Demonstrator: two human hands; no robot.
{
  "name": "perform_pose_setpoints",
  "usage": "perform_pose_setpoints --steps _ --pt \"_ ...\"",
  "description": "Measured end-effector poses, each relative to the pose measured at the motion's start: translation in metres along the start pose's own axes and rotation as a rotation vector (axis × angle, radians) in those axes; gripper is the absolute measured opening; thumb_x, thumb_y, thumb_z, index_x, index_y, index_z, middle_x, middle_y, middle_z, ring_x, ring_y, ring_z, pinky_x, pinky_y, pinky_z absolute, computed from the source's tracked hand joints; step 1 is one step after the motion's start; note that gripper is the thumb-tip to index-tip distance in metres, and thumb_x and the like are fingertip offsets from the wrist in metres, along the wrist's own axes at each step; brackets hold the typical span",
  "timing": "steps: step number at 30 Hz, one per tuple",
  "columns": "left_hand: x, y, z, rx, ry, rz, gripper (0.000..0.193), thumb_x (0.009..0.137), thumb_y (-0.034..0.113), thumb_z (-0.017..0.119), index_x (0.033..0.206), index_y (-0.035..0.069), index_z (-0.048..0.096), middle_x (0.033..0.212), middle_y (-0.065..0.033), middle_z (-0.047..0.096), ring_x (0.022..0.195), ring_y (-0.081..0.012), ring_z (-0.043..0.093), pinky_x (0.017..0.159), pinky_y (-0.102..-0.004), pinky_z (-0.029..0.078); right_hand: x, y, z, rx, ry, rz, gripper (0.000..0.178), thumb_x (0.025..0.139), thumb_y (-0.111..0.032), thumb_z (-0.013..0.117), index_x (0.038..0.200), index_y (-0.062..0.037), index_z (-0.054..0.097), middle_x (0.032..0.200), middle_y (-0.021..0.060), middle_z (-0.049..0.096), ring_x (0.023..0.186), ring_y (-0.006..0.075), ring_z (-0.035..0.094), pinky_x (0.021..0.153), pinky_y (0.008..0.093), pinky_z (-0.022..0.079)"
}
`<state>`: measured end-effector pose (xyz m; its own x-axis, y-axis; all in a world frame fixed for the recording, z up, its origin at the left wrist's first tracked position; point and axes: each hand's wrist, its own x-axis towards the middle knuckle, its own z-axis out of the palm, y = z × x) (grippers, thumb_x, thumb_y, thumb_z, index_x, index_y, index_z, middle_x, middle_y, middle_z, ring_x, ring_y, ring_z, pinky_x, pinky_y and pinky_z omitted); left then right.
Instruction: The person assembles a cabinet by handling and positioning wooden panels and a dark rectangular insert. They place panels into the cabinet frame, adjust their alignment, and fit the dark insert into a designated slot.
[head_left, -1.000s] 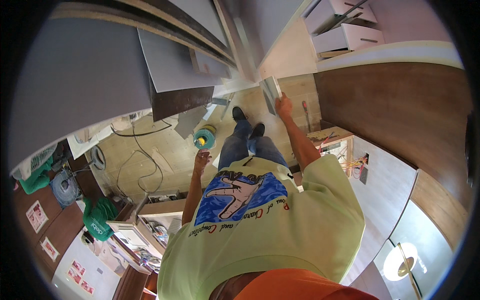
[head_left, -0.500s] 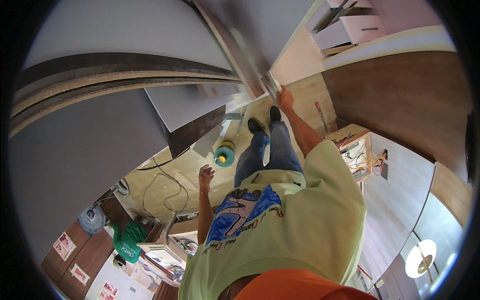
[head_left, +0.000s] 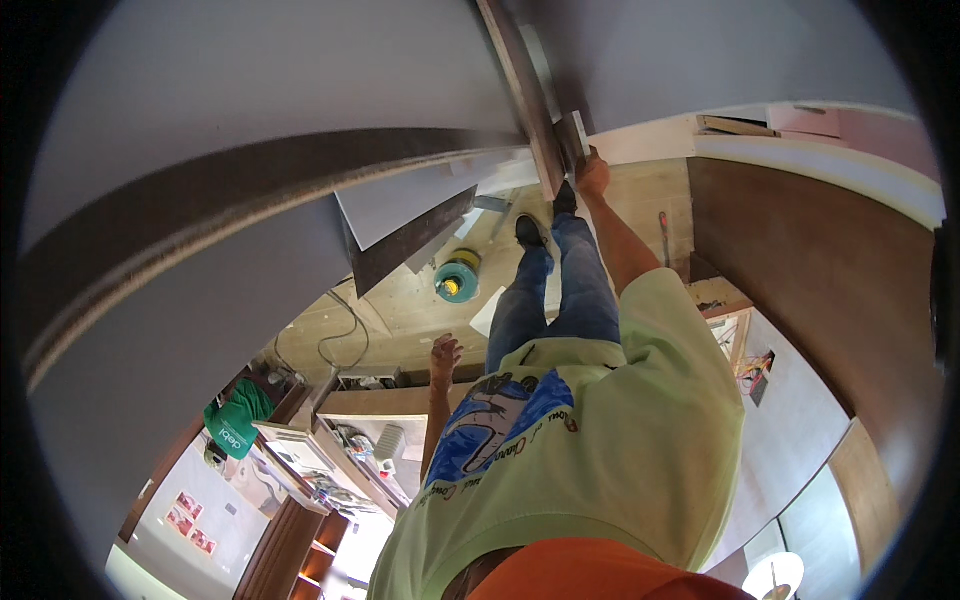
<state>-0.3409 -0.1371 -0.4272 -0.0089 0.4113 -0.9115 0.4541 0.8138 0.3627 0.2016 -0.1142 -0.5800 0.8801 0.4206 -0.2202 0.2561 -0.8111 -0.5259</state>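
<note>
Your right hand [head_left: 592, 175] grips the top edge of the board [head_left: 525, 95] — it has swung up closer to you than a second ago. Your left hand [head_left: 444, 352] has dropped away from it — open, holding nothing.

The right hand [head_left: 592, 176] is stretched far forward with fingers closed, while the left hand [head_left: 444, 352] hangs loose and open.
</note>
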Motion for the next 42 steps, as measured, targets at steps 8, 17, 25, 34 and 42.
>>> perform_pose_setpoints --steps 8,17,25,34,42 --pt "-0.01 -0.02 0.021 -0.118 0.01 0.032 0.048 0.096 0.037 0.065 0.134 0.01 0.051 0.119 -0.0051 0.061 0.1 -0.0174 0.063 0.085 -0.0329 0.051 0.057 -0.015 0.041 -0.14 -0.054 0.134 0.035 0.089 -0.034 0.06 0.105 -0.0034 0.068 0.093 0.0234 0.071 0.087 0.0401 0.07 0.075 0.051 0.056" --pt "-0.01 -0.044 0.04 -0.115 0.072 -0.069 0.053 0.095 0.037 0.065 0.137 0.009 0.049 0.12 -0.0074 0.061 0.101 -0.0202 0.064 0.088 -0.0359 0.05 0.111 -0.025 0.08 -0.209 -0.08 0.132 0.04 0.096 -0.036 0.053 0.097 -0.0011 0.072 0.093 0.0205 0.073 0.086 0.0377 0.072 0.077 0.0497 0.057" --pt "-0.012 -0.049 0.038 -0.112 0.065 -0.069 0.059 0.093 0.042 0.067 0.139 0.01 0.047 0.126 -0.0102 0.059 0.106 -0.0223 0.063 0.094 -0.0421 0.048 0.136 -0.023 0.105 -0.166 0.08 0.127 0.03 0.091 -0.034 0.062 0.08 -0.0079 0.072 0.077 0.0151 0.071 0.072 0.0301 0.071 0.061 0.042 0.054" --pt "-0.011 -0.025 0.047 -0.08 0.052 -0.028 0.059 0.094 0.044 0.066 0.138 0.009 0.047 0.126 -0.0103 0.058 0.108 -0.0239 0.063 0.094 -0.0418 0.049 0.157 0.005 0.144 -0.111 -0.042 0.112 0.04 0.093 -0.043 0.058 0.097 -0.0075 0.074 0.093 0.0185 0.072 0.087 0.0348 0.072 0.077 0.047 0.055" --pt "-0.003 -0.027 0.053 -0.063 0.025 -0.023 0.054 0.096 0.04 0.063 0.137 0.008 0.05 0.127 -0.0122 0.059 0.106 -0.0244 0.064 0.094 -0.0404 0.05 0.164 -0.003 0.139 0.02 -0.223 0.189 0.052 0.093 -0.054 0.054 0.104 -0.0061 0.072 0.105 0.0187 0.071 0.099 0.0344 0.069 0.086 0.0476 0.053"
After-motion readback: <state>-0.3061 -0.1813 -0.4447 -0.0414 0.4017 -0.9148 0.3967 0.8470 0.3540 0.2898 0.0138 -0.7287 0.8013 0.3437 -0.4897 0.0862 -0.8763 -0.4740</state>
